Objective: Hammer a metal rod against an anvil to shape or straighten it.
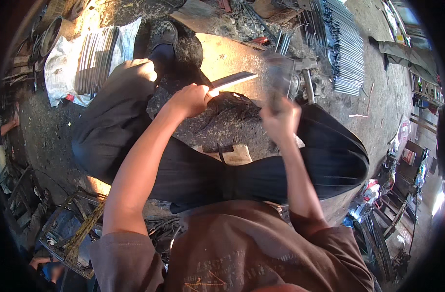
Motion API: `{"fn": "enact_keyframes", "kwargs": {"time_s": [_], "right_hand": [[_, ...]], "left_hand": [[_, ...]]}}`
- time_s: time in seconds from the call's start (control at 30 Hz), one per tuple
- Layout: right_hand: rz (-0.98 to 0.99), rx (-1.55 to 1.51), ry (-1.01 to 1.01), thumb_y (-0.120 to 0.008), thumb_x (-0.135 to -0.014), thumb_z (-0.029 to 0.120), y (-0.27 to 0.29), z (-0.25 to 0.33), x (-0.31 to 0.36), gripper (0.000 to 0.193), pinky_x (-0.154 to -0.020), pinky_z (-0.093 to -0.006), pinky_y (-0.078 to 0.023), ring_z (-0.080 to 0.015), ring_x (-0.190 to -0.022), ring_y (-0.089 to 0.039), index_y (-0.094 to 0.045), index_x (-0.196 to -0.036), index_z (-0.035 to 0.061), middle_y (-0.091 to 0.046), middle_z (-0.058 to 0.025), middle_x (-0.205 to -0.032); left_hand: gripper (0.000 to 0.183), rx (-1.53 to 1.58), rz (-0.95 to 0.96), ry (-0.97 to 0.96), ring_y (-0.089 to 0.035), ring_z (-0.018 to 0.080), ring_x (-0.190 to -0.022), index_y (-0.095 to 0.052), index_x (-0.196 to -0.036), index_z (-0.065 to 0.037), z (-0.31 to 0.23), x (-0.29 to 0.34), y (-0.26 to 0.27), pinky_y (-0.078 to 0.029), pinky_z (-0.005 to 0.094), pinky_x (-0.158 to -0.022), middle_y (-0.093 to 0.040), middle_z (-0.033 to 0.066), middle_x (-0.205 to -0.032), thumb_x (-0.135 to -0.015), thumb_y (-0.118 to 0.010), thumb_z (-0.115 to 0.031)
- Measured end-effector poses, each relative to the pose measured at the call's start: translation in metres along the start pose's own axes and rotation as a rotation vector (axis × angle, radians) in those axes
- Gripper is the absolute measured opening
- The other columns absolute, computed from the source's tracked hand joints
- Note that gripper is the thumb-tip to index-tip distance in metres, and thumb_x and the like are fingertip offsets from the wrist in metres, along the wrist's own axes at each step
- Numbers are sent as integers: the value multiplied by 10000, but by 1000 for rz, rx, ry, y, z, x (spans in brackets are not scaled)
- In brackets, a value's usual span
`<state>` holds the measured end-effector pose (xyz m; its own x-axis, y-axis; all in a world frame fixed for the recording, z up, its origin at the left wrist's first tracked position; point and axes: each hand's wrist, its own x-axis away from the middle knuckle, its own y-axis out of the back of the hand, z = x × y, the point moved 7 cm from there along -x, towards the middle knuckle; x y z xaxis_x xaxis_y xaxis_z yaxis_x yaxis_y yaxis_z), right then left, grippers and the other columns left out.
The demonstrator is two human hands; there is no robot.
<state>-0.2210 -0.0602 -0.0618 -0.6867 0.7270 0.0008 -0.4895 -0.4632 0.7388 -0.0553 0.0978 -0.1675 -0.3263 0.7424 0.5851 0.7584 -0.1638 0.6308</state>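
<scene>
Brown-sleeved arms reach out over dark-trousered knees, the left hand point(192, 99) with fingers clamped on a flat metal blade point(234, 79) angled up to the right, the right hand point(281, 117) gripping a blurred hammer point(279, 78) beside it, bundled metal rods point(346, 48) beyond.

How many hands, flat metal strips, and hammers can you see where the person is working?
Hands: 2, the left hand and the right hand
Flat metal strip in the left hand: 1
Blurred hammer in the right hand: 1
Total: 4
</scene>
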Motion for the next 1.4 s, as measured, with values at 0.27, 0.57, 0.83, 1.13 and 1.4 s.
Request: {"fn": "enact_keyframes", "kwargs": {"time_s": [0.27,0.57,0.83,1.13,1.4], "right_hand": [[72,-274,-115,-658,-667,99,27,46,-30,270,-582,-352,-499,-181,-597,-590,-610,-872,-70,-636,-119,-695],[133,229,-10,-654,-723,17,2,-14,0,102,-523,-310,-472,-121,-559,-551,-580,-775,-31,-592,-87,-615],[57,-351,-192,-668,-682,38,58,53,-29,205,-426,-280,-424,-130,-451,-550,-624,-857,-59,-586,-65,-561],[-6,-749,-439,-683,-694,49,-11,-79,7,197,-533,-306,-488,-154,-537,-578,-593,-854,-21,-591,-66,-618],[-33,-407,-165,-675,-703,-6,93,72,-29,165,-423,-274,-401,-124,-463,-532,-562,-824,-9,-571,-47,-601]], "left_hand": [[233,25,-541,-303,-620,399,-726,-614,-861,-66,3,22,-8,-506,518,-639,-613,192,-731,-916,-609,-293],[419,-40,-311,-68,-638,433,-744,-604,-870,-28,-9,15,-2,-523,509,-656,-634,236,-760,-973,-489,-417],[408,51,-332,-104,-613,455,-876,-624,-875,-16,6,12,-14,-494,524,-756,-640,272,-878,-966,-513,-398],[594,140,-47,29,-631,424,-936,-646,-995,33,-8,2,-3,-492,484,-800,-641,286,-938,-1003,-358,-486],[380,58,53,-80,-636,418,-882,-576,-1218,-76,0,0,-12,-505,484,-751,-652,252,-961,-996,-406,-334]]}}
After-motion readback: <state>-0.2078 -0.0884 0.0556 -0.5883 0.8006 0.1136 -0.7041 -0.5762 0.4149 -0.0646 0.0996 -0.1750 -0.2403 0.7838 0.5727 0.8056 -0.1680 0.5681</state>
